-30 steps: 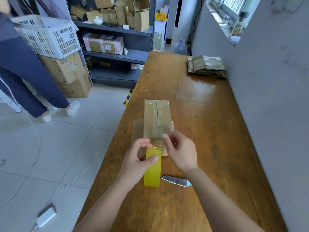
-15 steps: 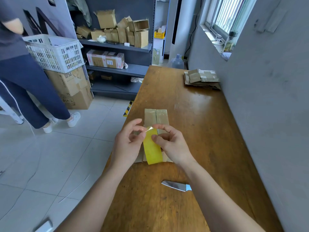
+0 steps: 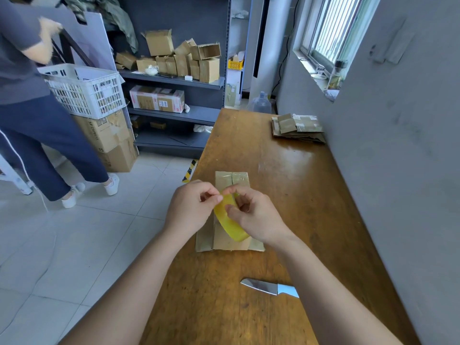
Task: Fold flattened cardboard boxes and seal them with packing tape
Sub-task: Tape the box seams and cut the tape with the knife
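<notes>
The wooden table (image 3: 286,170) runs lengthwise away from the person, its right edge against the wall. At its far right corner sits a stack of flattened boxes (image 3: 297,128), which look like work yet to be done.

The cardboard box (image 3: 231,176) in hand lies close to the left edge, about midway along the table. Its long axis runs near to far, roughly parallel to that edge. A centre seam shows at the far end, where the surface looks glossy, so tape may already cover that part. At the near end, side flaps spread flat on either side. By my reading, one box is folded and partly sealed, with the near part and the whole stack left.

Both hands are raised just over the box. The left hand (image 3: 189,207) pinches the top rim of the tape roll (image 3: 230,221) between thumb and forefinger. The right hand (image 3: 256,215) has its fingers curled round the roll from the other side. They seem to be picking for the loose end of the tape.

The yellow roll is seen almost edge-on and tilted, slanting from far left to near right.

A knife (image 3: 270,287) lies on the table nearer the person than the box, its blade tip pointing toward the left edge.
</notes>
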Tool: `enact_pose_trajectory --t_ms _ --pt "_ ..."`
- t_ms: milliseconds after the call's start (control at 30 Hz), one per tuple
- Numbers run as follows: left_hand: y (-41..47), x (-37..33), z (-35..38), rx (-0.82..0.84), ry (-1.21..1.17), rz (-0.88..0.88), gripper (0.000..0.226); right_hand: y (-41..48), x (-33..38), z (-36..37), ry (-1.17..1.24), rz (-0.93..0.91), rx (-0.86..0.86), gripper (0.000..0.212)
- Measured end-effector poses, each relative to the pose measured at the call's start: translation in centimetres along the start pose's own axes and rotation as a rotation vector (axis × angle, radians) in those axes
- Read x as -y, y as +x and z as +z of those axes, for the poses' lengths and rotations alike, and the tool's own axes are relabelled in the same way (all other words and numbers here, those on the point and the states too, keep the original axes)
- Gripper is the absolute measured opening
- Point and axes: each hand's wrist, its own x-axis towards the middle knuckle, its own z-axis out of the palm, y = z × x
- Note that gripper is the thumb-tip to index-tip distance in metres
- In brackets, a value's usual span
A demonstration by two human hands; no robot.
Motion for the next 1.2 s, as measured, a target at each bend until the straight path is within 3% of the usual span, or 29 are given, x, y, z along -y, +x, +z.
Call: enact_pose_trajectory --t_ms 133,267,367,500,600,733,833,1033,1200 --pt "0.3 -0.7 0.6 -0.039 0.017 -0.013 0.018 0.8 0.1 -0.7 0.045 0.112 -0.004 0.052" --pt "1.2 -1.6 1.3 -0.125 -0.035 -0.070 0.018 0.8 0.1 -1.7 0.279 0.309 0.010 0.037" --pt "2.0 -2.1 1.5 -0.115 -0.097 -0.091 0.018 0.3 -0.6 -1.8 0.370 0.262 0.054 0.057" --pt "2.4 -1.6 2.1 -0.113 -0.162 -0.182 0.022 1.7 -0.7 -3.9 0.033 0.186 -0.126 0.055" --pt "2.4 -1.7 2.9 -0.115 -0.232 -0.251 0.024 2.6 0.2 -5.4 -0.276 0.112 -0.109 0.061" --pt "3.8 -0.6 2.0 -0.221 -0.300 -0.350 0.029 3.1 -0.9 -7.0 -0.550 0.207 -0.062 0.058" --pt "4.0 0.7 2.2 -0.215 -0.316 -0.418 0.029 3.6 -2.7 -8.0 -0.576 0.305 -0.005 0.051" --pt "3.9 2.0 3.7 -0.239 -0.339 -0.521 0.029 4.3 -5.0 -8.8 -0.346 0.391 0.004 0.052" --pt "3.9 3.2 4.3 -0.291 -0.367 -0.593 0.027 4.5 -5.4 -8.6 -0.627 0.375 -0.026 0.047"
